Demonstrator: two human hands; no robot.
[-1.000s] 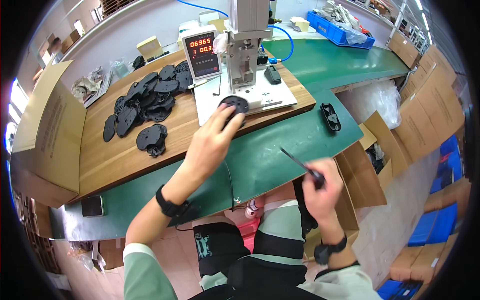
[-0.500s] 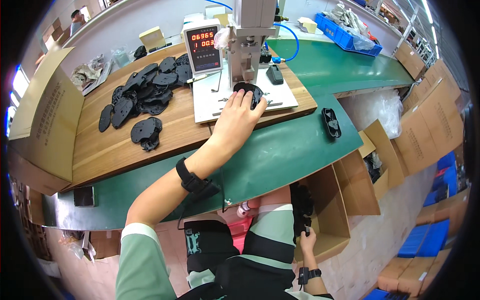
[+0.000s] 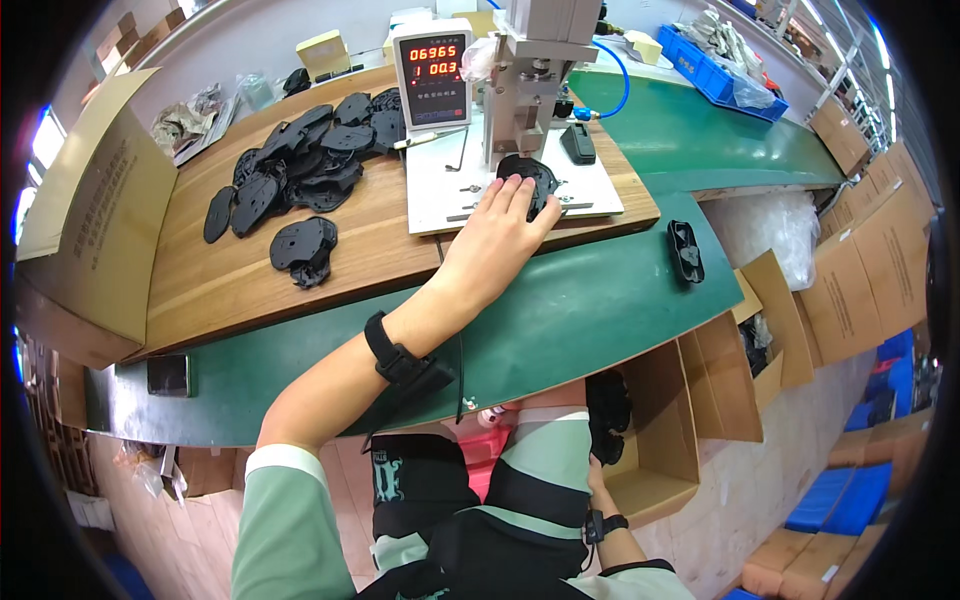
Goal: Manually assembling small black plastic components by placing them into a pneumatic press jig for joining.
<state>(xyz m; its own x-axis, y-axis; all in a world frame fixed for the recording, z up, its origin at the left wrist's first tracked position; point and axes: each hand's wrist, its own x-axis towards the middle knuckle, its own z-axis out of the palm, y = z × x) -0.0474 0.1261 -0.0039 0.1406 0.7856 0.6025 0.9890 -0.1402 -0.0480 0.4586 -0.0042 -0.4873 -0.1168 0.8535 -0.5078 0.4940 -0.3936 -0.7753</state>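
Note:
My left hand [image 3: 505,228] reaches over the bench to a press [image 3: 520,100]. Its fingers and thumb hold the edge of a black plastic part [image 3: 530,178], which lies on the white base plate [image 3: 430,185] beneath the press head. Down on the right, my right hand [image 3: 598,484] is at the side of an open cardboard box [image 3: 655,440], next to my leg. Several black parts [image 3: 606,405] lie in that box. The right fingers are mostly hidden, so I cannot tell whether they hold anything.
A pile of black parts [image 3: 300,155] and a smaller stack [image 3: 304,250] lie on the wooden board [image 3: 215,285]. A counter display [image 3: 436,75] stands beside the press. On the green table [image 3: 560,290] lie an oblong black part [image 3: 686,252] and a phone [image 3: 170,375]. A cardboard box [image 3: 85,220] stands left.
My right hand has moved up and slightly left against the box, and its fingers have gone out of sight. The left hand stays on the part under the press; the whole view has shifted slightly.

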